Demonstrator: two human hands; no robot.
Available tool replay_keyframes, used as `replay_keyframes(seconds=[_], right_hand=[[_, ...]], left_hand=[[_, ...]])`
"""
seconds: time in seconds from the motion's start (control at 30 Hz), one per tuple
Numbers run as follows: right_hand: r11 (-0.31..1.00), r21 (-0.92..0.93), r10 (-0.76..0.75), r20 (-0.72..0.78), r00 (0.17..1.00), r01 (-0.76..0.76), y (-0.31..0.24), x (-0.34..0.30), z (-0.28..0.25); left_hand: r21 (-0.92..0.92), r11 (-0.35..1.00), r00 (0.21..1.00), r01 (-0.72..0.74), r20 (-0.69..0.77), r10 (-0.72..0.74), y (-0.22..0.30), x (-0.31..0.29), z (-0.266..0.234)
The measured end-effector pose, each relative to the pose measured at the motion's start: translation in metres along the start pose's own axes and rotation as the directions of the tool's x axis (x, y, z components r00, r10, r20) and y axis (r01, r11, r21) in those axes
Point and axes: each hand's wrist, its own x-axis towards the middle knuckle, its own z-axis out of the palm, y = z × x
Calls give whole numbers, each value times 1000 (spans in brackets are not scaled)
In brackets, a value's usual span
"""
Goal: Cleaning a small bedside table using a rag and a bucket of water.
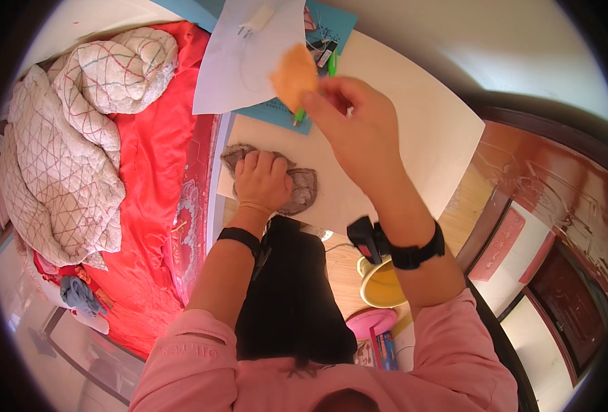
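Note:
Raised over the far part of the table [400, 110], my right hand [362, 127] pinches a soft-looking orange piece [294, 75] between thumb and fingers. Slight blur hides whether it is sponge or cloth. My left hand [261, 182] rests with curled fingers on a grey-brown cloth [302, 191] with dark edges, near the table's front left edge. The cloth shows on both sides of that hand, and its middle is hidden under the fingers. Beyond the orange piece lie a white sheet of paper [232, 75] and a white plug [257, 19].
A blue booklet [342, 24] and a green pen [332, 63] lie at the back of the table. On the left is a bed with a red cover [146, 158] and a bunched patterned quilt [77, 151]. Below the table stand a yellow bucket [383, 285] and a pink stool [369, 321].

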Motion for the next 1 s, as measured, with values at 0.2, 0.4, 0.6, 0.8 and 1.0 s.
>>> replay_keyframes(seconds=[0.2,0.4,0.6,0.8,1.0], right_hand=[[924,-374,-150,-174,973,76,64,-12,-44],[631,-748,-302,5,953,204,147,-48,-37],[483,-875,-403,-187,896,35,139,40,-50],[469,-873,-341,-35,940,137,151,-12,-27],[577,-817,-246,-176,953,-2,149,-20,-30]], left_hand=[[10,1000,1000,7,3,-8,-3,-1,-1],[-8,1000,999,25,31,-25,0,-2,2],[20,1000,1000,-2,8,2,-4,-1,1],[28,1000,999,13,43,-14,-5,-3,1],[-3,999,995,44,91,-44,0,-1,-3]])
